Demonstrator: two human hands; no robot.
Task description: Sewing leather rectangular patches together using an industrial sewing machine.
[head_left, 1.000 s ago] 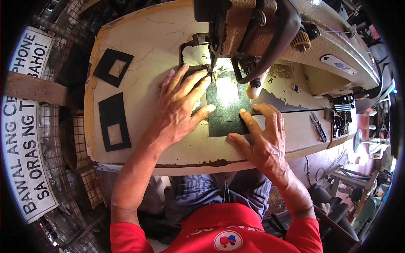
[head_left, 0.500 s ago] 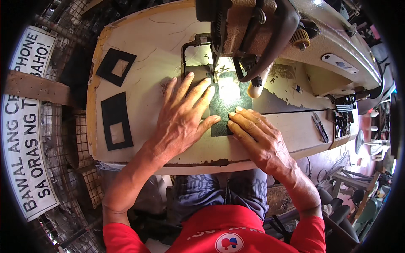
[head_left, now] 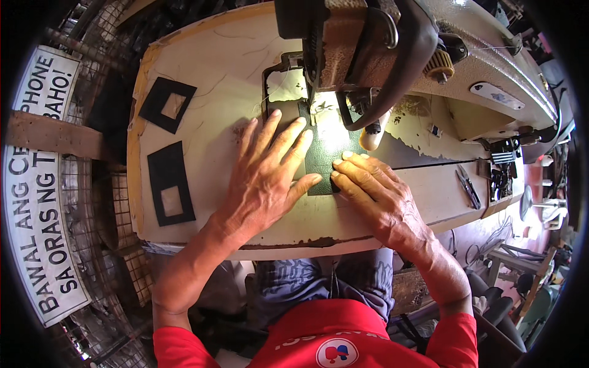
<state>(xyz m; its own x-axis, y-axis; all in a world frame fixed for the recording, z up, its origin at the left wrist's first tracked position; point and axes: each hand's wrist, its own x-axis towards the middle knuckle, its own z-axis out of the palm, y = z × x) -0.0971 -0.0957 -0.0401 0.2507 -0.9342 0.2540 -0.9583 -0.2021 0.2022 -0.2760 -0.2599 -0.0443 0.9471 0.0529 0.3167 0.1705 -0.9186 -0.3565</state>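
Green leather-like panel (head_left: 321, 162) ran near to far toward the sewing machine (head_left: 472, 70), left hand (head_left: 262, 168) touching its left side, right hand (head_left: 377, 199) its near right; both flat, unclenched.

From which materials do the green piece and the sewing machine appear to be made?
Green piece: probably leather or imitation leather; its surface looks pebbled and slightly glossy.
Sewing machine: likely painted metal, judging by its hard, grainy, shiny body.
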